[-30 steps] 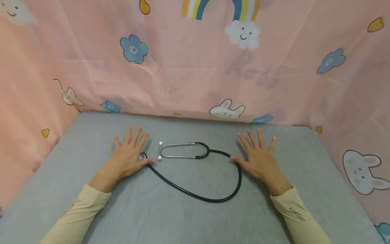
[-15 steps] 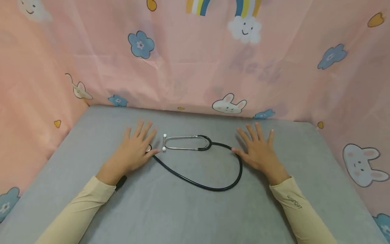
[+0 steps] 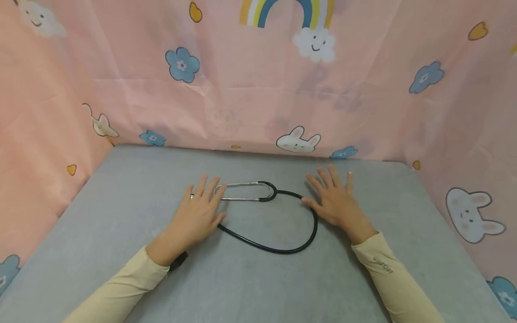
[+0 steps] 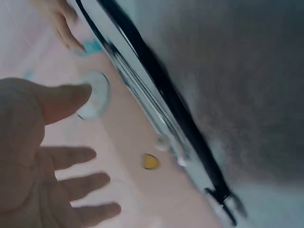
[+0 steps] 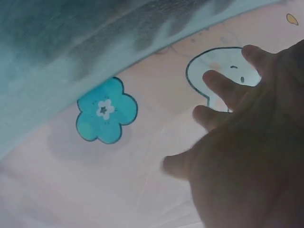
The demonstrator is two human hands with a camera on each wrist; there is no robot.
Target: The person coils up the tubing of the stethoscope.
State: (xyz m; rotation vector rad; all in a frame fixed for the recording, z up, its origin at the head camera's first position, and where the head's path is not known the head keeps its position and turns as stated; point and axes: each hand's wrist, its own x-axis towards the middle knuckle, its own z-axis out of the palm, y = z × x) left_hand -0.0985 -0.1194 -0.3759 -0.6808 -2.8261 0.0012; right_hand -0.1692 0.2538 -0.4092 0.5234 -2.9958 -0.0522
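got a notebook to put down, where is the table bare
Bare patches on the table: the near middle, between the sleeves, short of the black tube; the left side, outside the left hand; the right side, outside the right hand. Crowded: the center, where the left hand hides part of the stethoscope in the head view.

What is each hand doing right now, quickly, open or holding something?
Left hand: open, holding nothing; in the head view it hides part of the stethoscope.
Right hand: open, holding nothing.
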